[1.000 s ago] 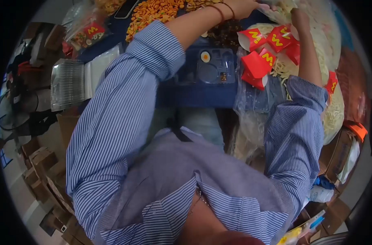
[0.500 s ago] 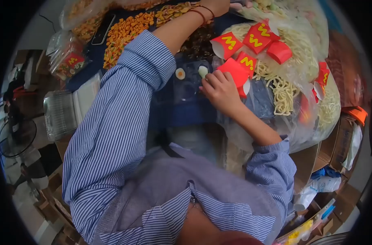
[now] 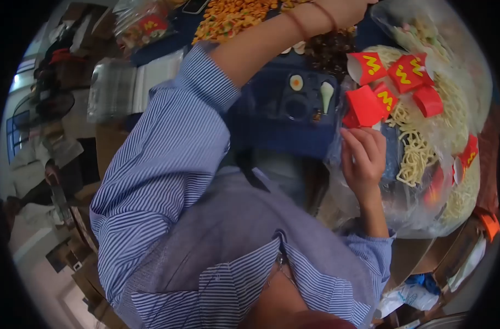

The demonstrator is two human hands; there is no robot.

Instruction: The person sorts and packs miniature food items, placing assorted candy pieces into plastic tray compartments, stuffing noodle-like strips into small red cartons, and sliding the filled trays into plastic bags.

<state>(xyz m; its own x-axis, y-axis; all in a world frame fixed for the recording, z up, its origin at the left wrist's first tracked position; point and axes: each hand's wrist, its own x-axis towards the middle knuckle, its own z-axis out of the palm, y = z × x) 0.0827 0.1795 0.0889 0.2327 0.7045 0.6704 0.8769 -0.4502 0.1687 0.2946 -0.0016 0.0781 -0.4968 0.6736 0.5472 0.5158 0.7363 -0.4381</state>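
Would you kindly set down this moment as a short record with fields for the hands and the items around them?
Left hand: at the top edge, partly out of view; grip unclear
Right hand: near the red boxes, fingers partly bent, nothing visibly held
Clear tray: egg-like piece, green-and-white piece, small brown piece
Right side: pale noodle-like strands
Far side: orange pieces, dark pieces
Tabletop: dark blue
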